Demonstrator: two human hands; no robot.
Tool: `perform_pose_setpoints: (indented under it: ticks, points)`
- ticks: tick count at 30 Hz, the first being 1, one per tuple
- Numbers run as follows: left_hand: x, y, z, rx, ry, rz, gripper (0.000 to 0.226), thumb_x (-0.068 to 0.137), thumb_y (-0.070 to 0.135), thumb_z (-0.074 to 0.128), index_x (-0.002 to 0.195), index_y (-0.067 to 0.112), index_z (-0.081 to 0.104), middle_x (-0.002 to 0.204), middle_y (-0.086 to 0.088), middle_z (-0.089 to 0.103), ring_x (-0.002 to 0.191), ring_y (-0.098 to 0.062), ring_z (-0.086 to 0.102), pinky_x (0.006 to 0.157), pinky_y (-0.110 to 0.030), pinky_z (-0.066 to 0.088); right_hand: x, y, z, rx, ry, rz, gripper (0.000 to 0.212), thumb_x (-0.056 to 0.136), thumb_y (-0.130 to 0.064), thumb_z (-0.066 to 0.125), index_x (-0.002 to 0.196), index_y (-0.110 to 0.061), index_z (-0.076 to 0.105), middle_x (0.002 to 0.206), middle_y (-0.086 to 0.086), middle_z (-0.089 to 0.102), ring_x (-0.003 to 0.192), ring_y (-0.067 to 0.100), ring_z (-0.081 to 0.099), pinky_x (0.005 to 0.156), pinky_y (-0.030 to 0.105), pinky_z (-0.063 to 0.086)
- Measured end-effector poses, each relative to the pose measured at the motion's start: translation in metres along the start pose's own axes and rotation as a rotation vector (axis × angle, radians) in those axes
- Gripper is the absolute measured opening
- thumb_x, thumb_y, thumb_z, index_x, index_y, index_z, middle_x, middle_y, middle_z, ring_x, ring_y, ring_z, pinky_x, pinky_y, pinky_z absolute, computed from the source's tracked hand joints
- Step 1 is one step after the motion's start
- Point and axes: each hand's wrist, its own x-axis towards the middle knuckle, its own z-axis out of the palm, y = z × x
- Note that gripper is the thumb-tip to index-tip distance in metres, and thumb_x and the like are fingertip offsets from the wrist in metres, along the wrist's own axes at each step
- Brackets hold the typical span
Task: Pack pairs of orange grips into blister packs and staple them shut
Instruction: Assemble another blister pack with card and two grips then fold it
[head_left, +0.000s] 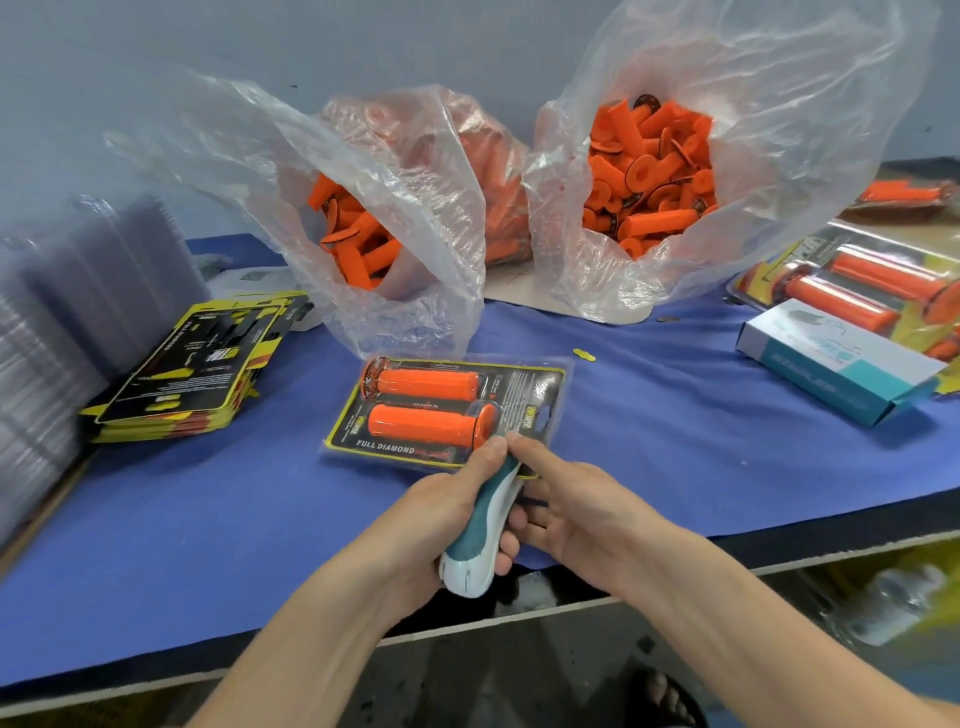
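A clear blister pack (524, 395) with a black and yellow card lies on the blue table, two orange grips (423, 402) side by side inside it. A teal and white stapler (480, 525) has its nose at the pack's near edge. My left hand (447, 514) grips the stapler's body, thumb on top near the nose. My right hand (576, 506) is beside it; its index finger lies on the pack's near edge by the stapler's nose and its other fingers curl under the stapler.
Two open plastic bags of loose orange grips, one at the middle (358, 234) and one at the right (649, 171), stand at the back. A stack of printed cards (197, 364) and empty blister shells (67, 301) are at left. A staple box (836, 358) and finished packs (872, 280) are at right.
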Motion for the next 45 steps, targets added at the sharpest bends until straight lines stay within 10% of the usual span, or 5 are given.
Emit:
perform_pose_setpoints:
  ticks: [15,25,33,40,45]
  points:
    - [-0.045,0.002,-0.067,0.59,-0.021,-0.165,0.077,0.071,0.085,0.055,0.091,0.011,0.058,0.074,-0.008,0.072,0.056,-0.026,0.066,0.054,-0.03,0.053,0.004,-0.001,-0.008,-0.043,0.051,-0.074,0.02,0.1,-0.012,0.054,0.108,0.002,0.066,0.101,0.017,0.075,0.087,0.025,0.075,0.07,0.029,0.061]
    - [-0.031,0.004,-0.156,1.334,0.898,0.02,0.054,0.08,0.066,0.061,0.111,0.022,0.051,0.109,-0.002,0.055,0.105,-0.028,0.052,0.081,-0.04,0.045,0.003,-0.003,-0.01,-0.157,0.141,-0.174,0.011,0.093,-0.006,0.063,0.101,-0.002,0.068,0.095,0.013,0.076,0.08,0.023,0.075,0.063,0.025,0.059]
    - [0.006,0.003,-0.101,1.581,0.568,0.792,0.076,0.072,0.037,0.084,0.137,0.012,0.053,0.139,-0.012,0.05,0.129,-0.034,0.048,0.111,-0.053,0.035,-0.002,-0.016,-0.01,-0.067,0.083,-0.203,0.014,0.091,-0.009,0.061,0.098,-0.003,0.072,0.087,0.013,0.074,0.076,0.019,0.072,0.062,0.026,0.057]
    - [0.016,0.01,-0.068,1.408,0.763,1.124,0.016,0.097,0.032,0.056,0.095,0.018,0.063,0.095,0.002,0.061,0.077,-0.024,0.062,0.056,-0.041,0.049,-0.022,-0.047,-0.005,-0.032,-0.045,-0.394,0.033,0.09,-0.045,0.059,0.096,-0.015,0.072,0.093,0.011,0.075,0.084,0.024,0.073,0.059,0.031,0.057]
    - [0.006,0.028,-0.055,0.553,0.736,0.995,0.012,0.1,0.034,0.053,0.089,0.029,0.056,0.079,0.01,0.063,0.069,-0.013,0.06,0.062,-0.026,0.047,-0.02,-0.061,-0.009,-0.283,0.225,-0.764,0.05,0.082,-0.064,0.05,0.118,-0.032,0.061,0.104,-0.006,0.071,0.091,0.007,0.067,0.075,0.022,0.051]
